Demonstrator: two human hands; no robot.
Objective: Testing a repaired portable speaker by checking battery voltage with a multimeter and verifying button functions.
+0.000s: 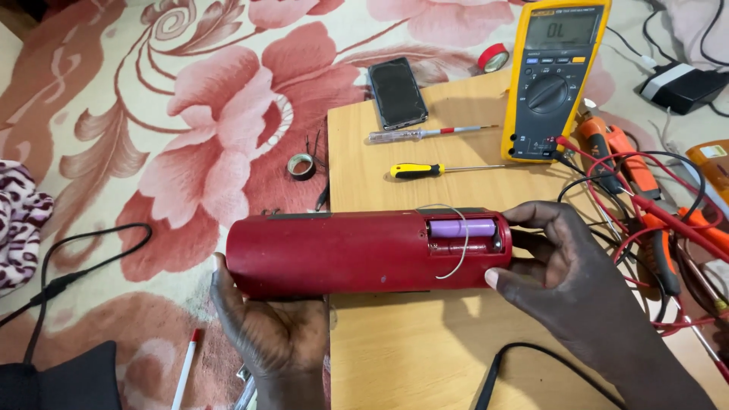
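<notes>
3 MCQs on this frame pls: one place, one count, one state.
1. Where is the yellow multimeter?
A. on the carpet left of the board
B. at the far right of the wooden board
C. in the left hand

2. How many screwdrivers lie between the phone and the red cylinder?
A. none
B. two
C. four

3. The cylinder's battery bay is:
A. open, purple cell showing
B. closed by a cover
C. open and bare

Key: 1 B, it stands on the board's far right edge. 2 B, a clear-handled one and a yellow-and-black one. 3 A, the purple cell shows while the left hand and right hand hold the cylinder's ends.
</notes>
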